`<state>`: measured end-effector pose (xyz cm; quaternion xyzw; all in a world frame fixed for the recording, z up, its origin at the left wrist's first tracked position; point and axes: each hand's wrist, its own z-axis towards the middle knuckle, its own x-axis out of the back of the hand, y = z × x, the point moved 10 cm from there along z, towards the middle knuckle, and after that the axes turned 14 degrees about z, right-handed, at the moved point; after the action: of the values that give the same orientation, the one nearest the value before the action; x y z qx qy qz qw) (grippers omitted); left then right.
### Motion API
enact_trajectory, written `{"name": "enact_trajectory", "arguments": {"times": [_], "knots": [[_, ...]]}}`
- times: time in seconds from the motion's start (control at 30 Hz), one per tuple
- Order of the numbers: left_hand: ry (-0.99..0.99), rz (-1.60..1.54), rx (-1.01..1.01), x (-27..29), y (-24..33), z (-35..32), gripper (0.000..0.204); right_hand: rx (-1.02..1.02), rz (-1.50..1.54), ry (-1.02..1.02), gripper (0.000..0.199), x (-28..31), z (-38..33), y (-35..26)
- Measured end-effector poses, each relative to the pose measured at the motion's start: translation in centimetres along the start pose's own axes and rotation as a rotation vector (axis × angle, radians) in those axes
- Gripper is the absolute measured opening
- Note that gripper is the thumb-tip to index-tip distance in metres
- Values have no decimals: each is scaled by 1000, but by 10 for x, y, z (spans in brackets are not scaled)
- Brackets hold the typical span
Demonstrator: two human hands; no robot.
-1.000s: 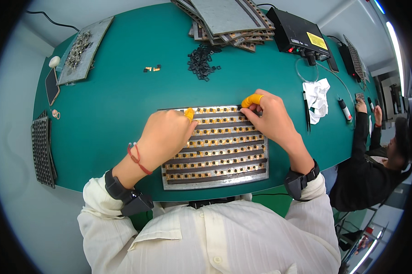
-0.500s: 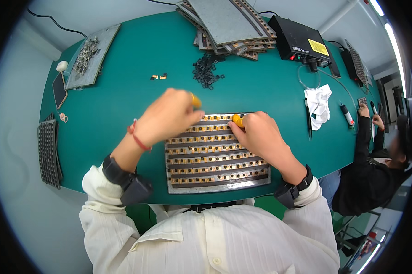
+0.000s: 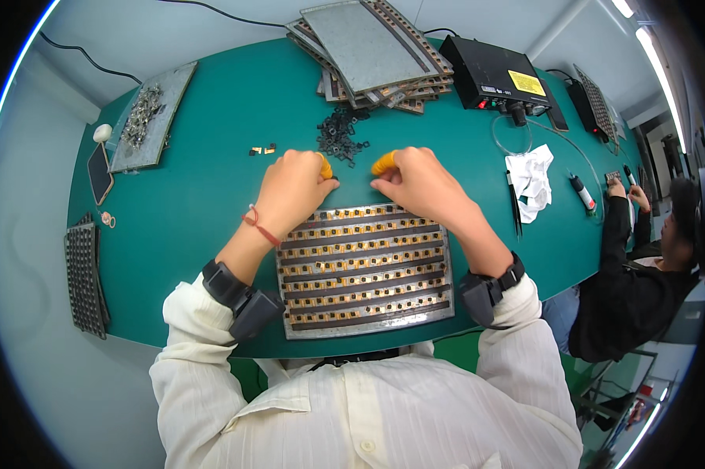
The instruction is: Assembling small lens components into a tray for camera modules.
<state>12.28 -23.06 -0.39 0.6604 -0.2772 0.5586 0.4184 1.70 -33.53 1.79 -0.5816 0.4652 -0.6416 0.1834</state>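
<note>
— On the green table (image 3: 211, 187), just beyond the far edge of the metal tray (image 3: 364, 270), we see both hands close together. Do we agree?

— Yes. Our left hand (image 3: 294, 187) is curled, with an orange finger cot (image 3: 324, 166) on 1 fingertip. Our right hand (image 3: 419, 181) is curled too, and its orange cot (image 3: 383, 163) points toward the left one. The fingertips are pinched, but we cannot tell if a small part is between them; it is too small to see.

— And where is the tray?

— It lies flat in front of our chest, between our 2 forearms. It carries rows of small brown and black parts in long strips. The hands are over its far edge and the table behind it.

— What is nearest to the fingers?

— A heap of small black parts (image 3: 338, 141) lies just beyond the fingertips, on the table. To the left of it, 2 or 3 tiny brass-coloured pieces (image 3: 261, 149) lie apart.

— Further away?

— A stack of grey trays (image 3: 376, 51) stands at the far side, and a black box (image 3: 497, 78) with a yellow label is on its right. A white cloth (image 3: 530, 173) lies at the right, near a co-worker in a black sleeve (image 3: 614, 234). At the left we see another tray with metal parts (image 3: 145, 117).
</note>
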Motion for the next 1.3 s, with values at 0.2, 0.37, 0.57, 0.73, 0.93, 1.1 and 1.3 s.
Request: {"name": "enact_trajectory", "arguments": {"times": [0.2, 0.37, 0.57, 0.73, 0.93, 1.1, 1.3], "knots": [[193, 88, -141, 16, 4, -14, 22, -8, -9, 108, 20, -13, 33, 6], [270, 131, -72, 20, -17, -20, 19, 16, -96, -15, 16, -22, 27, 0], [99, -115, 3, 14, -33, -21, 23, 51, -86, -114, 18, -23, 17, 3], [102, -115, -33, 11, -25, -19, 26, 76, -131, -21, 18, -7, 19, -2], [56, -119, 30, 10, -15, -11, 24, 5, 37, -112, 20, -9, 11, 11], [-11, -89, -26, -1, -19, -11, 25, 92, -41, -39, 19, -27, 7, 2], [98, -117, -29, 9, -29, -27, 25, 117, -28, -130, 15, -32, 7, -7]]}}
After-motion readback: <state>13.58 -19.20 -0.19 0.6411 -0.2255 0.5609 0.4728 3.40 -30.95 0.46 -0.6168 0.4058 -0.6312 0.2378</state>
